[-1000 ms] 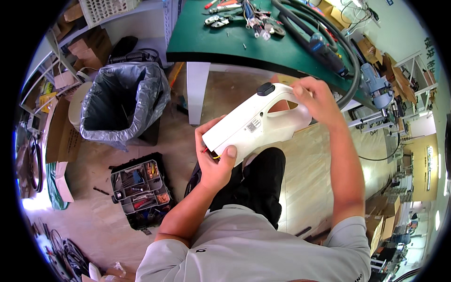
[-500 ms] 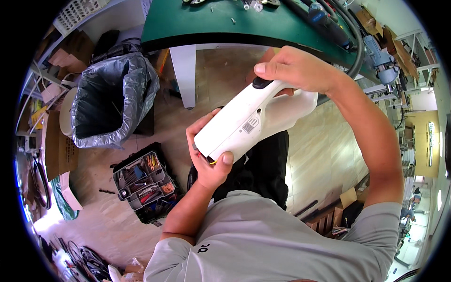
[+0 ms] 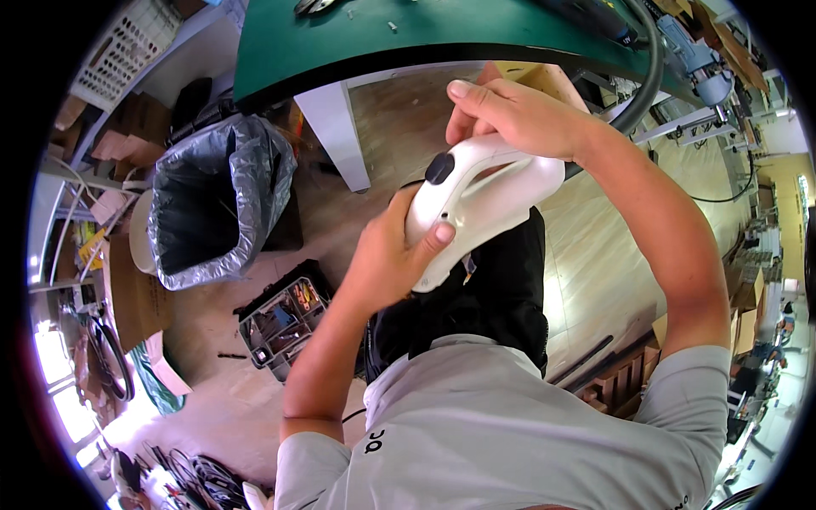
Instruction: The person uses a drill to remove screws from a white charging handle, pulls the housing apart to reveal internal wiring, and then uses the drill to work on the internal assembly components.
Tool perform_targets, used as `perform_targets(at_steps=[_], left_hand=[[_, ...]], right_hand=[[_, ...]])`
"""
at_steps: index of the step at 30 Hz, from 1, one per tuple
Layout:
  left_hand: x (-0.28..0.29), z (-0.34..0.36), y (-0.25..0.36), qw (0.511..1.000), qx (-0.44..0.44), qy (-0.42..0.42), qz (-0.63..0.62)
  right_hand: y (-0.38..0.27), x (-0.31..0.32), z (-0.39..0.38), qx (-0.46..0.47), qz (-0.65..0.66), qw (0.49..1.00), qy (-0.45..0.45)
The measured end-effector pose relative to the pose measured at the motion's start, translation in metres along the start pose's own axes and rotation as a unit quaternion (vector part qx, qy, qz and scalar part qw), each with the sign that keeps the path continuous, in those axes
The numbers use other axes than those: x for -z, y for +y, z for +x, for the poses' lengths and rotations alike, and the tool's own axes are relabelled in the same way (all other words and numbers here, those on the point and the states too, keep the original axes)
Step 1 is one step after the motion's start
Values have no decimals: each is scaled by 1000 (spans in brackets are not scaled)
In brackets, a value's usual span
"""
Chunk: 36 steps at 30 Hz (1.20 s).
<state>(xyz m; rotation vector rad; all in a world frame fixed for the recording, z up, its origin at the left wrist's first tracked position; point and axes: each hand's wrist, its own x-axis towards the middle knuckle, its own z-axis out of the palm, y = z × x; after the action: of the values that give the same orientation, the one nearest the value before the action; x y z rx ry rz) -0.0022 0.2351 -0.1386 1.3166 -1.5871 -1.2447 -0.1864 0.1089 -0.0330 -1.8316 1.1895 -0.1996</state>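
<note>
Over my lap I hold a white handheld vacuum cleaner (image 3: 501,197), tilted with its handle end up to the right. It has a loop handle and a black button near the top. My left hand (image 3: 395,255) wraps round the lower body, its thumb lying across the near side. At the upper end, my right hand (image 3: 518,119) rests on the loop handle with its fingers curled. Its thumb sticks out, clear of the button. The undersides of the right fingers are partly hidden.
Ahead is a green table (image 3: 399,21) with a black edge and a power tool (image 3: 595,19). To the left stand a lined waste bin (image 3: 242,246) and, on the floor, an open toolbox (image 3: 276,327). A thick dark hose (image 3: 650,72) curves down at the right.
The vacuum cleaner has turned, so its wired open end and label no longer show. My left hand has shifted up along the body. My right thumb has come off beside the button.
</note>
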Motion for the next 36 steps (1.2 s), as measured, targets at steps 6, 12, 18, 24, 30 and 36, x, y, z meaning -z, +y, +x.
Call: perform_targets(at_steps=[6,12,18,24,30,36], left_hand=[[-25,-13,-15,999,-11,27,-31],[-30,-13,-1,999,-4,40,-34],[-30,-12,12,998,32,50,-25],[-31,-10,23,998,29,53,-6],[-33,-7,29,998,40,53,18],[-26,0,28,997,22,26,69]], right_hand=[[79,34,-23,-10,36,994,100],[93,10,-39,-18,-76,988,133],[83,-3,-50,-43,-102,966,235],[82,-2,-53,-9,-104,961,257],[91,-7,-54,-15,-128,950,285],[93,-10,-54,0,-121,947,297]])
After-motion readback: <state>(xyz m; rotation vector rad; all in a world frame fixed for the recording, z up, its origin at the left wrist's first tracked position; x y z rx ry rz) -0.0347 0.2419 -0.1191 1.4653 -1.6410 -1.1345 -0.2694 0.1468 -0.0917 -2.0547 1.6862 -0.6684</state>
